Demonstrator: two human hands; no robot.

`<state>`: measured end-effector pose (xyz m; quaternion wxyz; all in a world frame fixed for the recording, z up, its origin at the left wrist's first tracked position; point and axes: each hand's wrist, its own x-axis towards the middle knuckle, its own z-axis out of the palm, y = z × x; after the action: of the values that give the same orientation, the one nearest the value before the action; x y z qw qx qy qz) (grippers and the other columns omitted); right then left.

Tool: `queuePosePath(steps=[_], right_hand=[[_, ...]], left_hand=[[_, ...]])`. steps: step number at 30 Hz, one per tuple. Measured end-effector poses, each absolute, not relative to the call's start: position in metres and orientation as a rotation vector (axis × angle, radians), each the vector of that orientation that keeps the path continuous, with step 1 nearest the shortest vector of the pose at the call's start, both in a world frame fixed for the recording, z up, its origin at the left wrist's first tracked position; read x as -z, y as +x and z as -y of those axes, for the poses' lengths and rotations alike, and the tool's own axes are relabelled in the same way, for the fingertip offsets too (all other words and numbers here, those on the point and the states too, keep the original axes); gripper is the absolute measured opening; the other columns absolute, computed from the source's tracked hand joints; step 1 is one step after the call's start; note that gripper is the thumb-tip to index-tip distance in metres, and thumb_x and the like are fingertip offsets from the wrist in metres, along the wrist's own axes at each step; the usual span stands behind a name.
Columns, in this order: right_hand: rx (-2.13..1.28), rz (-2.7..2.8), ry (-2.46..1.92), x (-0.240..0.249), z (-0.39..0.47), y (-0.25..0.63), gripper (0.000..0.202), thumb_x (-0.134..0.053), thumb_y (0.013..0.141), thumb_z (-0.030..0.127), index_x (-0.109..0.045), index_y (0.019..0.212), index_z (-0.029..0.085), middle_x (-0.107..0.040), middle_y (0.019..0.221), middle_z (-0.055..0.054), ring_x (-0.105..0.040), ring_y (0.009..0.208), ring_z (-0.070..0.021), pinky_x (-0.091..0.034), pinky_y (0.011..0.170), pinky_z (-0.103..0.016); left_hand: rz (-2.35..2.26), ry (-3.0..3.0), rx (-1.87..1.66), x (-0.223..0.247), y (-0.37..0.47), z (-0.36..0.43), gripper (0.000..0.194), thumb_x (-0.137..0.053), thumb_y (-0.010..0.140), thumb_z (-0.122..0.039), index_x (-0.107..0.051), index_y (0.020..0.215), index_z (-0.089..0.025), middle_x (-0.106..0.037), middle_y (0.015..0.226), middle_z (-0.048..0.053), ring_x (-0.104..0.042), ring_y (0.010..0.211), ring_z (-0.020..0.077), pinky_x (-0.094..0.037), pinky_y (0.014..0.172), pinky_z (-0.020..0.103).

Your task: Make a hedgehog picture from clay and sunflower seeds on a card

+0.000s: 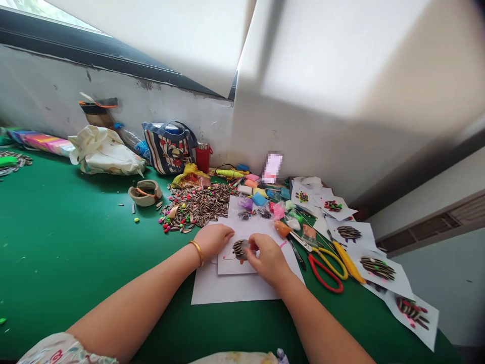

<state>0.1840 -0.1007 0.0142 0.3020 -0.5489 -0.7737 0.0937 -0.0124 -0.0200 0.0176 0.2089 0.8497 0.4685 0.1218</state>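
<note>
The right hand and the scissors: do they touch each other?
Apart. In the head view, a strip of white paper and the black pen lie between the right hand and the scissors.

1. Small white paper card [228, 267] on large white paper sheet [212, 290], on green table [76, 227].
2. Striped seed heap [204, 205] behind-left of card.
3. Round beige container [143, 199] left of heap.
4. Red cylindrical flask [202, 160] behind heap, right of striped fabric bag [166, 151].
5. Red-and-yellow-handled metal scissors [313, 249] between sheet and row of white paper cards [368, 234].
</note>
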Motion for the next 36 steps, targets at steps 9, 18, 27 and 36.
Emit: queuePosePath(steps=[9,18,27,36], right_hand=[[-0.438,1.801,-1.342,-0.013,0.094,0.187,0.020,-0.050,0.090,0.026,-0.062,0.103,0.019,-0.063,0.088,-0.006,-0.056,0.082,-0.0187,-0.046,0.077,-0.033],[-1.026,1.543,-1.079,-0.028,0.099,0.170,0.018,-0.060,0.087,0.039,-0.068,0.088,0.023,-0.056,0.087,-0.002,-0.062,0.065,-0.0131,-0.049,0.044,-0.022],[-1.011,1.343,-1.172,-0.020,0.093,0.179,0.022,-0.062,0.083,0.042,-0.063,0.084,0.019,-0.058,0.078,-0.001,-0.057,0.053,-0.0117,-0.047,0.036,-0.022],[-0.900,1.250,-1.189,-0.007,0.078,0.185,0.019,-0.054,0.088,0.038,-0.056,0.093,0.020,-0.066,0.083,-0.003,-0.064,0.071,-0.0151,-0.054,0.064,-0.029]], left_hand=[[-0.838,1.368,-0.621,-0.031,-0.002,0.034,0.054,-0.044,0.090,-0.041,-0.047,0.137,-0.015,-0.044,0.054,-0.007,-0.034,0.040,0.0082,-0.026,0.039,0.019],[-0.512,1.069,-0.430,-0.037,0.004,0.054,0.069,-0.056,0.088,-0.049,-0.029,0.147,-0.023,-0.036,0.048,-0.011,-0.026,0.038,0.0052,-0.016,0.038,0.016],[-0.753,1.165,-0.555,-0.035,0.008,0.047,0.035,-0.061,0.082,-0.051,-0.049,0.089,-0.019,-0.036,0.044,-0.011,-0.021,0.036,0.0045,-0.012,0.034,0.016],[-1.085,1.668,-0.634,-0.028,0.006,0.033,0.028,-0.049,0.086,-0.043,-0.060,0.088,-0.018,-0.048,0.054,-0.005,-0.043,0.046,0.0104,-0.036,0.043,0.022]])
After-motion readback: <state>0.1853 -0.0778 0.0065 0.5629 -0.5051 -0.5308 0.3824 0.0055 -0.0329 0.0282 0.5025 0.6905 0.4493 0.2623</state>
